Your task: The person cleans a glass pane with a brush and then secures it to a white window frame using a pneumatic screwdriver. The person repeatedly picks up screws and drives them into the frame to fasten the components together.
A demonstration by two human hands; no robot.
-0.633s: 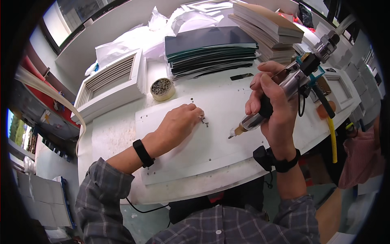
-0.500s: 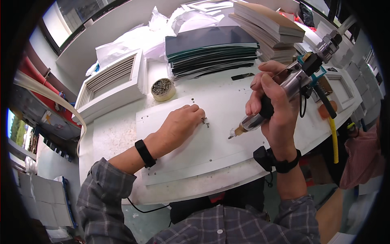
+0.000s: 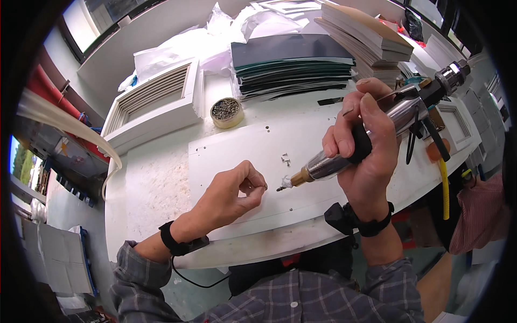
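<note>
My right hand is wrapped round a silver air screwdriver with a black grip and a brass-coloured nose. The tool slants down to the left, and its dark bit points toward my left hand. Thumb and forefinger of that hand are pinched on a tiny dark piece, too small to name, just left of the bit. Both hands are over a flat white panel with several small dark holes or screw heads near its edges. A few small loose screws lie on the panel, beyond the bit.
A round tub full of small screws stands behind the panel. White louvred frames lean at the left, beside a pale hose. Stacked dark green sheets and pale boards fill the back. A yellow hose hangs at the right edge.
My left hand has drawn back toward me from the loose screws, its fingers now in a pinch. The screwdriver's tip has moved left, closer to that hand.
</note>
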